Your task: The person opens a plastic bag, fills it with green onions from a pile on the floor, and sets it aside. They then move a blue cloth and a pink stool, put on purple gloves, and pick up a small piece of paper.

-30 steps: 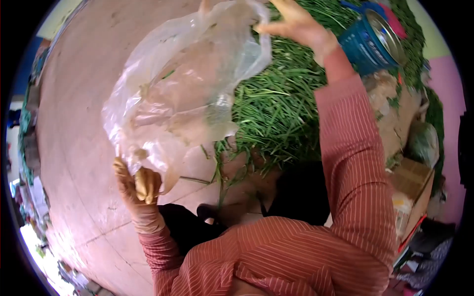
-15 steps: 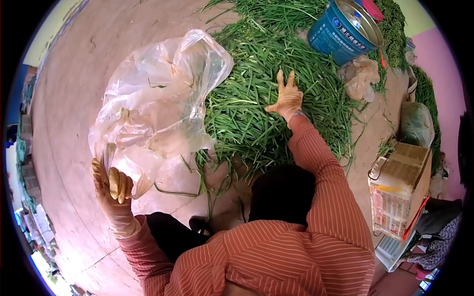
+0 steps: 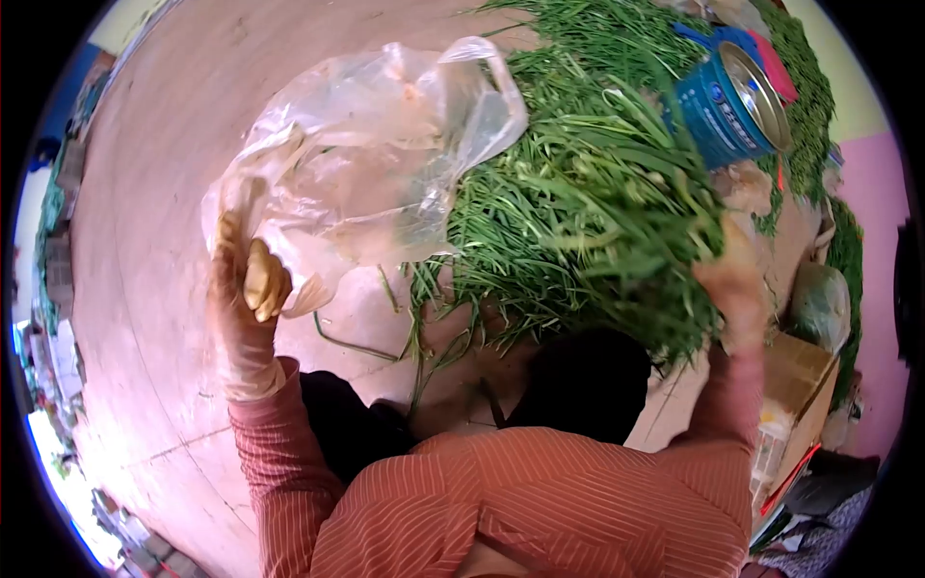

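My left hand (image 3: 251, 279), in a pale glove, has its fingers closed around the near left edge of a clear plastic bag (image 3: 347, 183). The bag lies spread on the floor, its far side touching the heap. My gloved right hand (image 3: 737, 284) is at the heap's right side, smeared by motion. A thick bunch of garlic chives (image 3: 626, 202) is gathered up against it, blurred along with the hand. Its fingertips are hidden behind the leaves. More chives (image 3: 540, 279) lie loose beneath and to the left.
A blue metal bucket (image 3: 723, 106) stands beyond the heap at right. Crumpled plastic (image 3: 756, 183) lies below it. A cardboard box (image 3: 795, 385) and a filled plastic bag (image 3: 819, 303) are at my right. Stray leaves (image 3: 352, 342) lie on the tiled floor (image 3: 145, 289).
My right hand has moved from lying spread on top of the heap to its right side, gathering up a bunch of chives. The left hand still grips the bag.
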Demonstrator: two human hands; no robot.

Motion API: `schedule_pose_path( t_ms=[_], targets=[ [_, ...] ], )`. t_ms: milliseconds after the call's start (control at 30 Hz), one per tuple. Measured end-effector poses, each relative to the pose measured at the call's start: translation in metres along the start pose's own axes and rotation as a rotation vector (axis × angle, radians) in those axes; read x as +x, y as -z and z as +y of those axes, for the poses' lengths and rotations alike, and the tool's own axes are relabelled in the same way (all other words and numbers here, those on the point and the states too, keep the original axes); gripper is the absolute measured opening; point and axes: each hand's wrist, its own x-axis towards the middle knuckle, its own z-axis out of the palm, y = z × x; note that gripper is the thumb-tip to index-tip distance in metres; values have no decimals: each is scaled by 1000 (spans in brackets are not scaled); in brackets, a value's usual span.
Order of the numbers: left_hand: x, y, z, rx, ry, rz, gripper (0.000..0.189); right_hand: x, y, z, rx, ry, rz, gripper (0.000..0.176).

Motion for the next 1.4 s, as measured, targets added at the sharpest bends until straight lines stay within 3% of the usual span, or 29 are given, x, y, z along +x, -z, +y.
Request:
schedule_pose_path(
  t_ms=[67, 133, 167, 200, 233, 267, 300, 333, 367, 400, 433, 467, 533, 600, 667, 733, 800, 833, 867, 900, 933, 967, 1033, 1100, 1133, 1200, 1333, 1400],
  targets=[
    [0, -9, 1, 71, 7, 51, 54, -2, 18, -48, 95, 54, -49, 43],
    [-3, -19, 1, 133, 41, 150, 55, 8, 7, -86, 19, 354, -78, 43],
    [-5, -15, -1, 141, 76, 137, 50, 20, -1, -101, -146, 621, -65, 46],
    [-6, -11, -3, 149, 110, 125, 48, 31, -20, -107, -149, 649, -162, 46],
    [-11, -9, -7, 204, 122, 113, 41, 42, -49, -114, -76, 762, -122, 51],
    [-19, -11, -9, 270, 142, 97, 39, 58, -76, -125, -17, 730, -297, 47],
    [-28, -13, -12, 336, 161, 80, 40, 79, -103, -142, -106, 530, -635, 45],
    [-39, -14, -14, 416, 190, 57, 42, 96, -129, -160, -127, 415, -812, 32],
    [-50, -11, -19, 419, 287, 38, 47, 121, -176, -170, -266, 289, -998, 36],
    [-60, -8, -20, 419, 342, -81, 44, 142, -200, -176, -145, 283, -1065, 42],
    [-73, -7, -26, 421, 421, -59, 41, 156, -197, -194, -148, 349, -1079, 46],
    [-84, -7, -28, 368, 535, -93, 39, 171, -205, -196, 55, 295, -1024, 45],
    [-111, 5, -47, 238, 622, -149, 40, 198, -215, -198, 719, -10, -866, 43],
    [-132, 9, -57, 149, 693, -50, 40, 220, -221, -202, 1086, -150, -697, 41],
    [-139, 6, -57, 91, 693, -141, 40, 226, -228, -212, 1137, -177, -601, 40],
    [-134, -2, -53, 146, 705, -176, 44, 211, -227, -228, 995, -176, -579, 39],
    [-121, -1, -47, 242, 482, -155, 43, 181, -211, -244, 705, -153, -632, 38],
    [-114, 4, -46, 238, 486, -63, 43, 171, -204, -249, 555, -115, -668, 37],
    [-102, -1, -45, 117, 323, -8, 37, 169, -215, -232, 350, 188, -632, 44],
    [-92, 1, -37, 132, 319, 93, 34, 166, -224, -215, 143, 470, -521, 52],
    [-84, 1, -31, 100, 253, 159, 26, 151, -235, -180, 282, 673, -213, 52],
    [-78, 13, -33, -54, 165, 130, 33, 137, -215, -154, 297, 740, -66, 49],
    [-61, -1, -12, -41, 149, 118, 41, 109, -168, -104, 221, 646, 50, 51],
    [-50, 7, -10, -120, 86, 77, 43, 75, -160, -55, -150, 514, 126, 80],
    [-46, 11, -11, -158, 69, 79, 43, 54, -168, -31, -321, 440, 2, 95],
    [-36, 15, -11, -162, 108, 10, 43, 24, -189, 7, -533, 348, -237, 108],
    [-28, 8, -21, -153, 156, -45, 36, 56, -181, 56, -660, -72, -107, 110],
    [-25, 5, -25, -136, 159, -16, 39, 92, -179, 93, -449, -388, -221, 118]
  ],
)
